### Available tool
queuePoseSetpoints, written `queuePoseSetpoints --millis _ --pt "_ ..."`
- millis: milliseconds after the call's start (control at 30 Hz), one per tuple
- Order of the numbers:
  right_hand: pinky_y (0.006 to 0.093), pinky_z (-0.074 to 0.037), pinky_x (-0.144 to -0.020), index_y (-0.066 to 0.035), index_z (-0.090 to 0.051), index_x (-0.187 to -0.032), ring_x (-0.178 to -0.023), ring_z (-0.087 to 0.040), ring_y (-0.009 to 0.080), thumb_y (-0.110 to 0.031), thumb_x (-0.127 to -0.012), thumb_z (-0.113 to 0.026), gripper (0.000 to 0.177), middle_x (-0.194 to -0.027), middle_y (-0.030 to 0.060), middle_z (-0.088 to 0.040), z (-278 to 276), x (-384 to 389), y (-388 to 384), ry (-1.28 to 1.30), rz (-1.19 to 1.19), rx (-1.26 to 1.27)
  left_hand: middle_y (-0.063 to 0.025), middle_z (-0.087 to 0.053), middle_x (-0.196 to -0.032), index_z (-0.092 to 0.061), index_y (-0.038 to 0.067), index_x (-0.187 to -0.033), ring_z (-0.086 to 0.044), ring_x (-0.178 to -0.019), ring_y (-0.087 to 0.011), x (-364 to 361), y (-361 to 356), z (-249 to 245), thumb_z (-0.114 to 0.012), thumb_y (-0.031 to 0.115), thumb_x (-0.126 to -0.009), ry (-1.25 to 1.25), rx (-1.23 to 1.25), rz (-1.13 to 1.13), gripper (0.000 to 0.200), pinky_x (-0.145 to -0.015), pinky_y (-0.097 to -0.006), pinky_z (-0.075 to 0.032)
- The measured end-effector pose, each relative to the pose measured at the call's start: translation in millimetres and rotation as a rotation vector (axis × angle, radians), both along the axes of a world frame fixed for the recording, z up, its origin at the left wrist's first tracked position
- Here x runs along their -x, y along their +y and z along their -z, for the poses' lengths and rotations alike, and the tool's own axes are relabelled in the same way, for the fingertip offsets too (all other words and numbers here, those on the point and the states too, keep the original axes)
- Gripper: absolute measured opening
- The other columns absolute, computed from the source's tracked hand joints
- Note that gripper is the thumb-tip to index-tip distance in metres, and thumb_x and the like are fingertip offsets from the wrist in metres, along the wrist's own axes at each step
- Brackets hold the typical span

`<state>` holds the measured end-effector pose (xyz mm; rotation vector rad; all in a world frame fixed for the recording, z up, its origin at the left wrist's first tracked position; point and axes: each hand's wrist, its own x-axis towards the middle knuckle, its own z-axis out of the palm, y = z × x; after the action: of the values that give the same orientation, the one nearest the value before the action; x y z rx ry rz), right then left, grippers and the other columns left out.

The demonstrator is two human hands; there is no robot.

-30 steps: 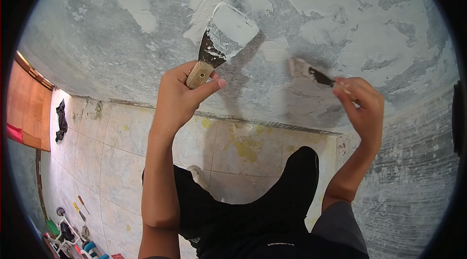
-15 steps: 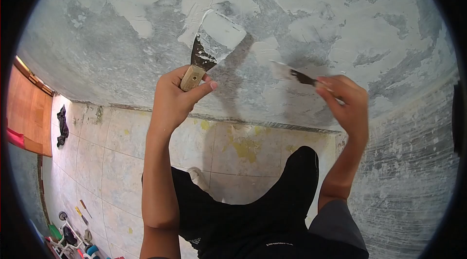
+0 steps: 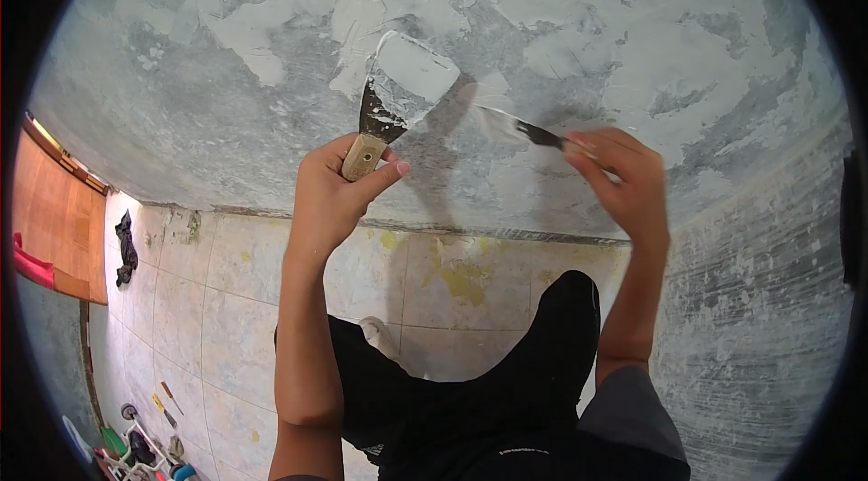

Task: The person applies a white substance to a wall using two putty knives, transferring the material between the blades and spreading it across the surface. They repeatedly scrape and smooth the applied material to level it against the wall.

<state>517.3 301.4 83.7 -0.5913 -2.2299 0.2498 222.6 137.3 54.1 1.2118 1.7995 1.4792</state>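
Note:
My left hand [image 3: 336,187] grips a wide putty knife [image 3: 365,154] by its wooden handle, blade pointing up toward the wall. A thick layer of white putty [image 3: 418,70] covers the upper part of that blade. In my right hand [image 3: 624,175] is a second putty knife [image 3: 541,134], its blade angled left, with the putty-smeared tip right at the wall. The grey wall [image 3: 298,119] carries patches of white putty, one of them a fresh smear [image 3: 493,88] just above the right knife's tip.
The tiled floor [image 3: 244,300], stained yellow in places, meets the wall's base. A side wall [image 3: 750,300] rises on the right. At far left are a wooden door [image 3: 59,210], a black cloth [image 3: 125,246], tools [image 3: 167,404] and a white-framed wheeled object [image 3: 145,449].
My right hand has moved left with its putty knife, bringing the blade closer to the left one. The left hand keeps its hold; the view has shifted slightly.

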Motion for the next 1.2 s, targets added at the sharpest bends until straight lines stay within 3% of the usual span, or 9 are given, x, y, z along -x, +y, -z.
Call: queuePoseSetpoints --millis 133,267,433,467,567,700,867,1200 --pt "0.0292 -0.057 -0.071 0.001 -0.077 -0.104 -0.08 -0.074 0.0193 -0.009 -0.087 -0.081 0.02 -0.1 0.013 -0.077 2.3 3.6 17.0 0.0 0.105 0.113 0.0059 -0.054 -0.059 -0.07 0.005 -0.088 -0.044 -0.048 -0.0024 -3.2 0.5 3.1 -0.084 0.017 -0.087 0.0 0.001 0.016 0.018 -0.044 -0.0221 -0.032" --pt "0.0274 -0.055 -0.075 0.001 -0.078 -0.105 -0.081 -0.073 0.019 -0.009 -0.087 -0.081 0.021 -0.099 0.0122 -0.077 -1.2 -56.9 20.6 0.04 0.135 -0.001 0.0061 -0.053 -0.059 -0.07 0.005 -0.088 -0.044 -0.047 -0.0022 1.2 -3.2 3.4 -0.084 0.017 -0.087 -0.019 -0.006 0.015 0.018 -0.043 -0.0217 -0.031" --pt "0.0281 -0.054 -0.08 0.002 -0.077 -0.105 -0.092 -0.069 0.0158 -0.004 -0.088 -0.08 0.018 -0.104 0.0118 -0.076 4.3 -92.0 -1.0 0.178 0.223 0.17 0.0062 -0.053 -0.058 -0.07 0.006 -0.087 -0.043 -0.047 -0.0021 3.9 -5.6 1.4 -0.083 0.018 -0.088 -0.026 0.016 -0.005 0.018 -0.043 -0.0217 -0.032" --pt "0.0281 -0.054 -0.08 0.002 -0.077 -0.105 -0.092 -0.069 0.0158 -0.004 -0.088 -0.08 0.018 -0.104 0.0118 -0.076 9.6 -90.2 -0.6 0.181 0.222 0.169 0.0062 -0.053 -0.058 -0.07 0.006 -0.087 -0.043 -0.047 -0.002 3.5 -5.6 3.0 -0.083 0.019 -0.088 -0.023 0.022 0.002 0.018 -0.043 -0.0217 -0.032" --pt "0.0261 -0.053 -0.081 0.003 -0.077 -0.106 -0.093 -0.067 0.0143 0.0 -0.09 -0.078 0.017 -0.103 0.0121 -0.076 36.2 -60.5 -4.8 0.548 -0.103 0.342 0.0059 -0.055 -0.061 -0.071 0.007 -0.087 -0.045 -0.05 -0.0021 0.6 -4.2 6.2 -0.083 0.019 -0.087 0.011 0.046 0.044 0.018 -0.044 -0.0217 -0.033" --pt "0.0219 -0.049 -0.075 0.003 -0.077 -0.108 -0.087 -0.064 0.0102 -0.003 -0.091 -0.078 0.018 -0.1 0.009 -0.075 37.1 0.0 -37.5 0.536 -0.09 0.513 0.0055 -0.058 -0.064 -0.072 0.007 -0.088 -0.046 -0.052 -0.0025 -7.8 -0.7 7.9 -0.084 0.02 -0.086 0.09 0.033 0.062 0.018 -0.046 -0.0221 -0.034" --pt "0.0192 -0.041 -0.066 0.001 -0.078 -0.11 -0.076 -0.052 0.0029 -0.011 -0.093 -0.079 0.021 -0.09 0.0006 -0.07 44.9 42.7 -55.6 0.664 -0.03 0.799 0.0053 -0.058 -0.065 -0.073 0.006 -0.091 -0.046 -0.053 -0.0031 -11.2 0.1 9.5 -0.084 0.02 -0.087 0.101 0.032 0.097 0.019 -0.047 -0.0228 -0.035" --pt "0.0206 -0.043 -0.07 0.003 -0.077 -0.108 -0.079 -0.054 0.005 -0.011 -0.093 -0.08 0.02 -0.089 0.0004 -0.068 88.0 12.3 -55.8 0.644 0.112 0.714 0.006 -0.054 -0.06 -0.072 0.004 -0.092 -0.045 -0.049 -0.0031 -0.8 -5.8 -0.2 -0.084 0.02 -0.088 -0.02 0.018 -0.001 0.021 -0.045 -0.0224 -0.034"
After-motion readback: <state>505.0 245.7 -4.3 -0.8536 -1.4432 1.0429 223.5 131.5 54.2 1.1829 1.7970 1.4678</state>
